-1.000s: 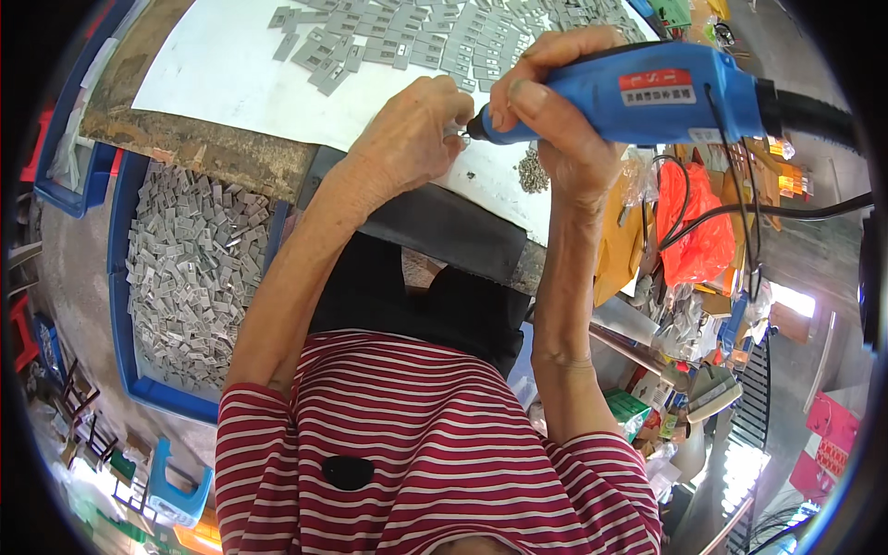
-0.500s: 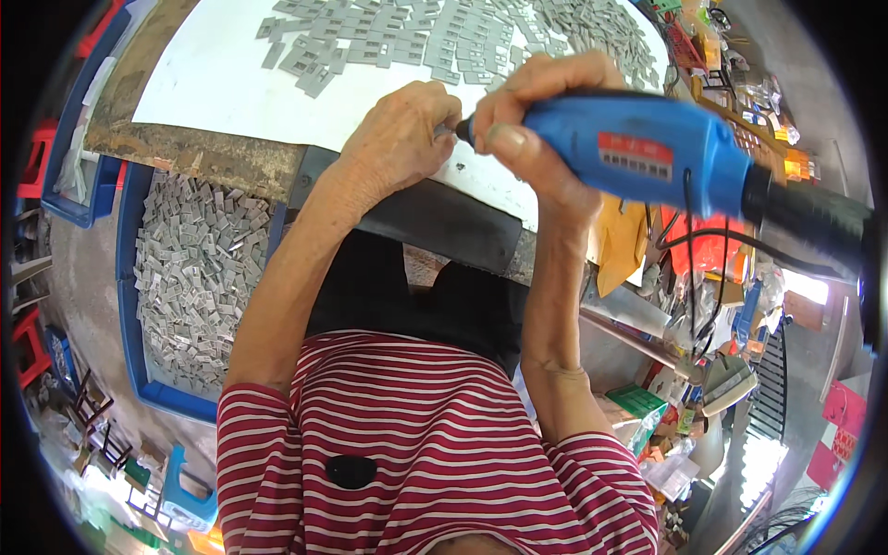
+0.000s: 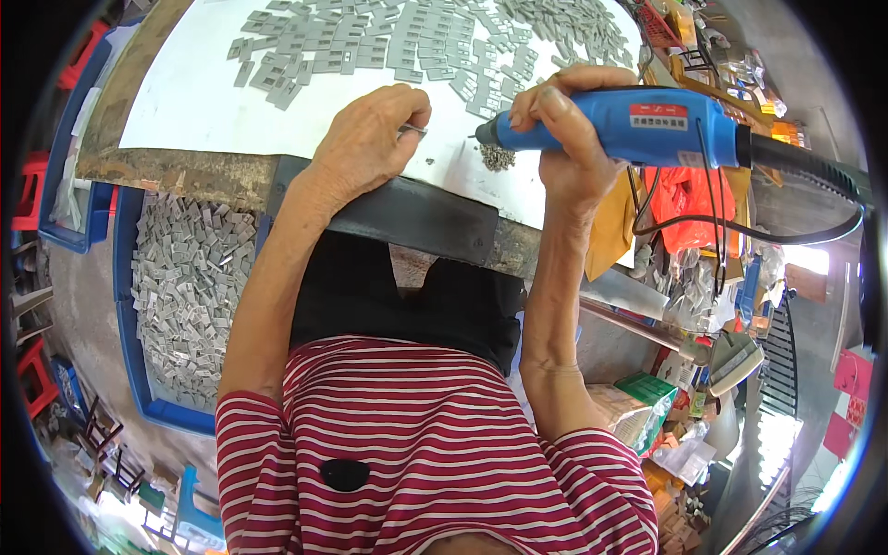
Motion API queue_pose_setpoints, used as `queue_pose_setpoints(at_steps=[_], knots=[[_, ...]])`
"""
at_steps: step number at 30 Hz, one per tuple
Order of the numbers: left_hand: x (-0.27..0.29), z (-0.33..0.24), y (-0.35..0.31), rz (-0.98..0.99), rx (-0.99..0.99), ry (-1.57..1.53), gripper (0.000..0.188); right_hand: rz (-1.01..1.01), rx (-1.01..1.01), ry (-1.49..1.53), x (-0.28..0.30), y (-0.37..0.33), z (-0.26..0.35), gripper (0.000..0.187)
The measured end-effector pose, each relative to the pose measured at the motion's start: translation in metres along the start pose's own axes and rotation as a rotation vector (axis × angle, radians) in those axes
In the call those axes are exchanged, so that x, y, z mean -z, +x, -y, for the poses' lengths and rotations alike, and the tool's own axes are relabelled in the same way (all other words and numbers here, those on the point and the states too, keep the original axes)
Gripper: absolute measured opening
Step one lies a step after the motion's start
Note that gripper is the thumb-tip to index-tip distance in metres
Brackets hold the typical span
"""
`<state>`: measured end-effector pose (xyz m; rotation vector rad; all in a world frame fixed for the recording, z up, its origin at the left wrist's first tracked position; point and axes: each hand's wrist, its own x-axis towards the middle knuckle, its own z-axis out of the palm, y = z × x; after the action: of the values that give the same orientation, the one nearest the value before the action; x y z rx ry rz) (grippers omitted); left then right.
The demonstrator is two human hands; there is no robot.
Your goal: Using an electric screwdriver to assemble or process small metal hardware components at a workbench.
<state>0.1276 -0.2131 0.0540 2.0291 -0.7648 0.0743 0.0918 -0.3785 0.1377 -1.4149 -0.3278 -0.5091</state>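
Observation:
My left hand (image 3: 370,134) pinches a small grey metal plate (image 3: 413,129) above the near edge of the white sheet (image 3: 222,92). Held in my right hand (image 3: 578,129) is a blue electric screwdriver (image 3: 638,120) with a red label, its thin tip pointing left and apart from the plate. A small pile of screws (image 3: 498,157) lies on the sheet below that tip. Beyond my hands, many grey metal plates (image 3: 351,42) are spread in rows, with a heap of them (image 3: 583,32) at the far right.
A blue bin (image 3: 129,324) full of grey metal pieces (image 3: 194,296) stands left below the worn table (image 3: 176,176). A dark strip (image 3: 416,222) runs along the table's near edge. The tool's black cable (image 3: 805,166) goes right. Cluttered goods, including a red bag (image 3: 694,203), lie at right.
The screwdriver's tip has left the plate in my left hand and drawn away to the right. My left hand has shifted slightly left with the plate, uncovering the screw pile.

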Motion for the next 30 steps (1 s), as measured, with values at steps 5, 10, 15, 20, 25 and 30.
queue_pose_setpoints(at_steps=[5,10,15,20,25,30], knots=[[0.010,-0.008,-0.006,-0.019,0.065,-0.148,0.007,-0.002,0.008,-0.059,0.006,-0.002,-0.002,0.020],[0.039,-0.025,-0.044,-0.170,0.208,-0.217,0.011,-0.006,-0.031,-0.051,0.011,-0.003,-0.001,0.020],[0.086,-0.010,-0.116,-0.248,0.408,-0.044,0.012,-0.013,-0.033,-0.039,0.008,-0.002,0.001,0.020],[0.119,0.017,-0.198,-0.357,0.658,0.090,0.013,-0.017,0.004,0.026,0.006,-0.002,0.006,0.019],[0.132,0.052,-0.259,-0.305,0.802,0.073,0.015,-0.080,-0.017,0.096,-0.004,-0.001,0.007,0.020],[0.118,0.021,-0.219,-0.322,0.588,0.337,0.014,-0.092,0.007,0.265,-0.004,0.001,0.005,0.025]])
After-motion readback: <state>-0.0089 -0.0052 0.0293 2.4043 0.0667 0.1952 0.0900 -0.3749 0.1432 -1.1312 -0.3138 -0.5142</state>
